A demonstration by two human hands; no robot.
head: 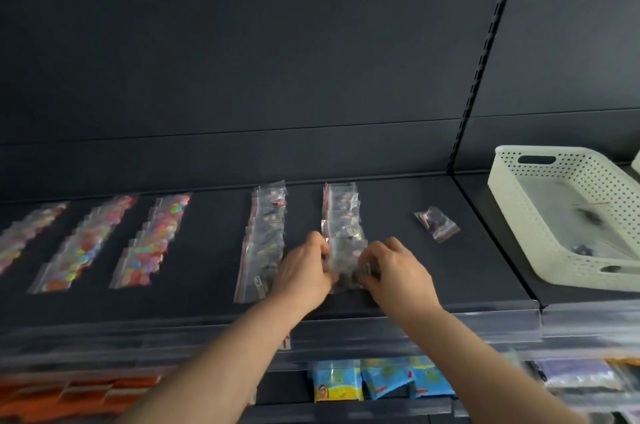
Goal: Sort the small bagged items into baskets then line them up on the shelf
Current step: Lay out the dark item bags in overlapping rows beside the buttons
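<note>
White basket [554, 181] holding few dark items [588, 216], left hand [304, 271] and right hand [398, 271] pinching clear bag [346, 255]

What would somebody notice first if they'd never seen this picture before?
Two hands meet in the middle: the left hand and the right hand both pinch a clear bag at the near end of a row of bags on the dark shelf. To the left lie colourful rows of bags with bright pieces, and a white basket sits at the far right.
</note>
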